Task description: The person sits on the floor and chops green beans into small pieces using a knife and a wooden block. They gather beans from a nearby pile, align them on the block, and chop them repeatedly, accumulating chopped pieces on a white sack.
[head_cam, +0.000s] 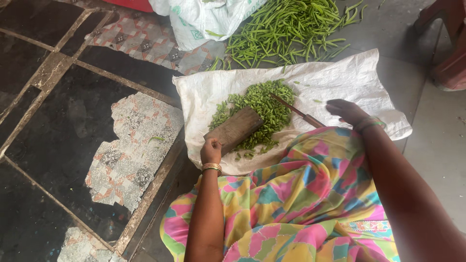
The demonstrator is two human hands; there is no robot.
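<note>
Seated on the floor [437, 160], lap covered by a bright multicoloured cloth [301, 204]. Left hand [210, 150] clenched around the near end of a wooden block [235, 129], bangle at the wrist. Block lying tilted on a white sack [340, 80], its far end touching a heap of chopped green beans [264, 109]. Right hand [345, 110] released, fingers loosely spread, hovering just above the sack near a knife [297, 111]; knife's blade reaching into the chopped heap, handle toward the lap. Beyond the sack, a large pile of whole green beans [286, 29] beside a second white bag [204, 19]. Left of it all, worn patterned flooring [131, 150].
</note>
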